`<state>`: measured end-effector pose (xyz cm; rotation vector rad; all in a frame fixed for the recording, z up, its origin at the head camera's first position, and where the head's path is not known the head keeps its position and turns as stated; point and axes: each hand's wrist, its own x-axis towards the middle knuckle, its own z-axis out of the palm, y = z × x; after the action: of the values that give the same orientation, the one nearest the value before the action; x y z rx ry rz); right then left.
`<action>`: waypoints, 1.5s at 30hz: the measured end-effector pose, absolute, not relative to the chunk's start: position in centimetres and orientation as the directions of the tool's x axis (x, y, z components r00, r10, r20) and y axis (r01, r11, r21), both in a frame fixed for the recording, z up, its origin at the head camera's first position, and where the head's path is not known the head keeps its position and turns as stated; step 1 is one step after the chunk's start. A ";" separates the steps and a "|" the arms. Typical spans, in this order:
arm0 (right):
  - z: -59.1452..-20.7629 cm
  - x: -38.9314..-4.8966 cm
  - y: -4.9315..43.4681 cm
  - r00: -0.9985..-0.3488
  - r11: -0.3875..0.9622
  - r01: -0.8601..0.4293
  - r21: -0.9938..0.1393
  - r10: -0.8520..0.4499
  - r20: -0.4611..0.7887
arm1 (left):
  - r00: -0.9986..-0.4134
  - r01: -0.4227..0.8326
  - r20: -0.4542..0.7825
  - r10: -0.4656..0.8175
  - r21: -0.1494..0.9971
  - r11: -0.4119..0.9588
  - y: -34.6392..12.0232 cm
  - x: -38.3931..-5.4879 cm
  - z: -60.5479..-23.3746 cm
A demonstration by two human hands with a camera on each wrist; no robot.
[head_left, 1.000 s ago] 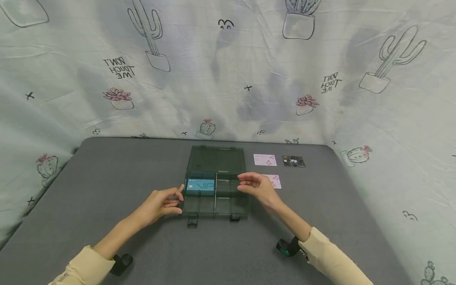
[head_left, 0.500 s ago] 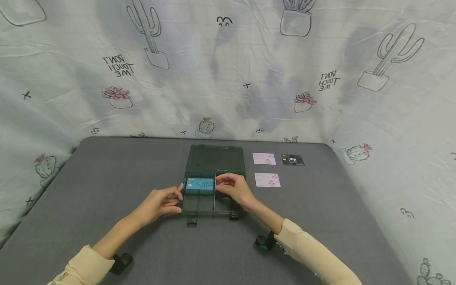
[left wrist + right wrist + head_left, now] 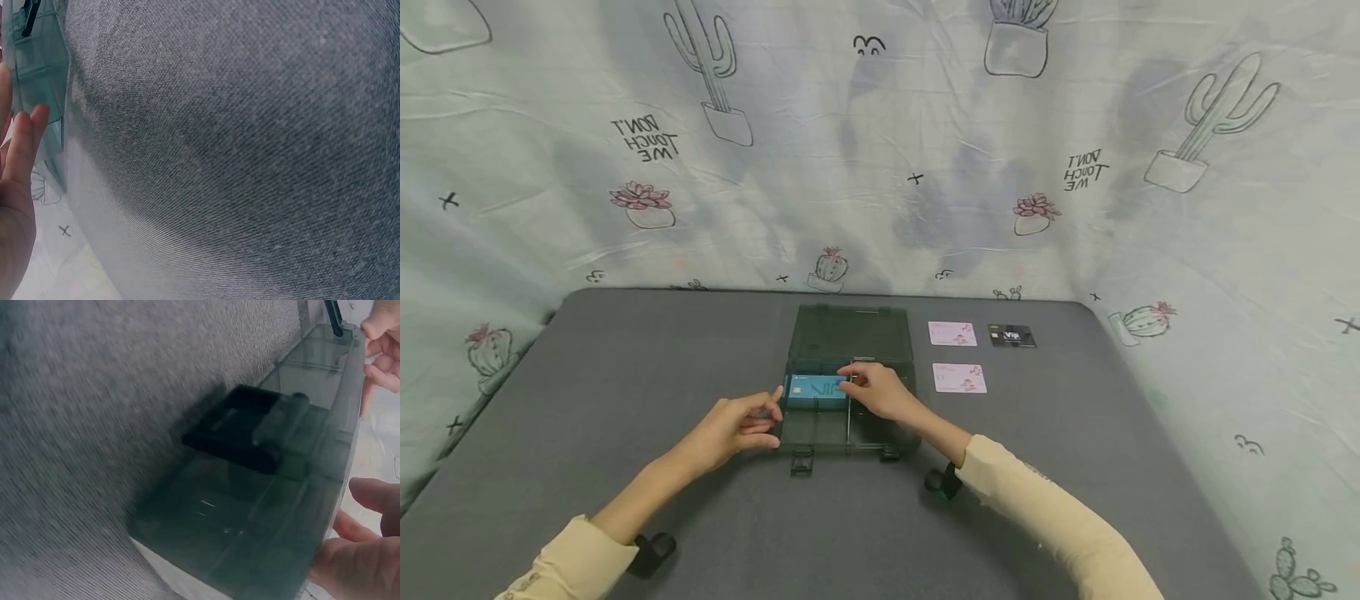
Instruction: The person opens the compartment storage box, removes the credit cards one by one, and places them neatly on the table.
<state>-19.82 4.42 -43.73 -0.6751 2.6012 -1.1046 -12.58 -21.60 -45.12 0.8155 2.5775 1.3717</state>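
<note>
An open, see-through dark green compartment box (image 3: 799, 429) lies on the grey table, its lid (image 3: 850, 332) folded back. A blue VIP card (image 3: 808, 387) sits in its far left compartment. My left hand (image 3: 726, 429) rests against the left side, fingers and thumb spread along it; the left wrist view shows fingertips by the box wall (image 3: 44, 81). Over the divider, my right hand (image 3: 880, 392) has thumb and fingertips at the card's right end, with a gap between them. The right wrist view shows the near wall (image 3: 231, 519); the card is hidden there.
Right of the box lie two pink cards (image 3: 952, 334), one nearer than the other, and a black Vip card (image 3: 1012, 336). Two latches (image 3: 802, 462) stick out at the box's front. A cactus-print cloth (image 3: 850, 208) hangs behind the table.
My right hand has moved left across the box, from its right side to the blue card's right end. The nearer pink card has come fully into sight. My left hand stays put.
</note>
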 end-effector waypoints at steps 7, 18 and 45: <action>-43.3 -20.4 2.8 -0.829 0.715 -0.306 -0.629 -0.525 -0.192 | -0.848 0.412 0.156 0.506 0.795 0.445 -21.9 -12.5 -45.2; -43.3 -20.5 2.3 -0.829 0.804 -0.254 -0.537 -0.468 -0.308 | -0.835 0.433 0.169 0.524 0.789 0.435 -21.4 -12.7 -45.5; -44.1 -19.9 3.0 -0.845 0.561 -0.493 -0.665 -0.492 0.212 | -0.840 0.433 0.173 0.514 0.784 0.445 -21.6 -12.7 -45.3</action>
<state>-19.93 3.02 -44.07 -0.8762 2.7773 -1.1838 -12.72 -21.57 -45.33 0.8520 2.5928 1.3653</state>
